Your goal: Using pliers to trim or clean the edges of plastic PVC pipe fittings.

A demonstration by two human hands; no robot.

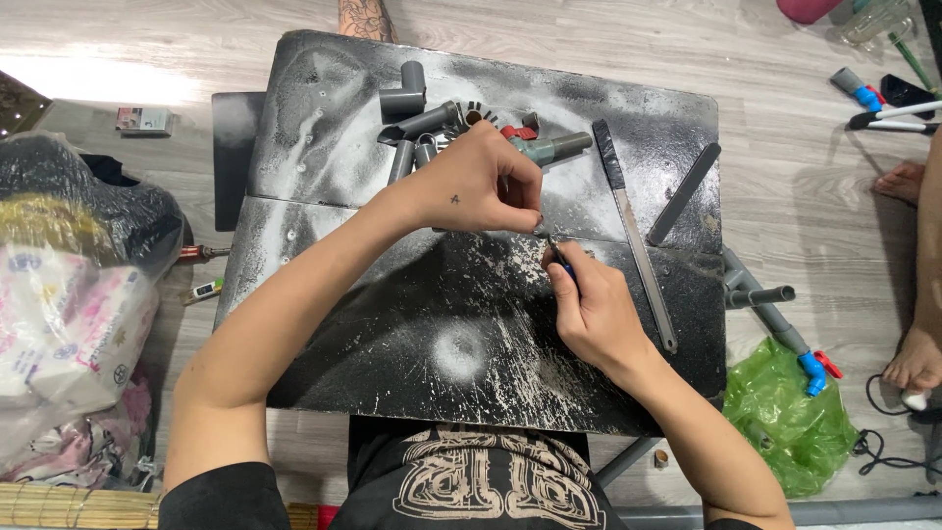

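At frame centre, the left hand (478, 185) pinches a small part, seemingly metal, while the right hand (594, 312) grips a blue-handled tool (562, 263) working it, needing steady pressure.

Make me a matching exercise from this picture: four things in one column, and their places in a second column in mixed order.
Things:
1. long saw
2. green plastic bag
3. grey pipe pieces
4. left hand

Places:
A. on the floor, right of the black board
B. heaped at the board's far edge
C. lying lengthwise on the board's right part
D. over the board's middle, fingers pinched next to the right hand

Pairs: 1-C, 2-A, 3-B, 4-D
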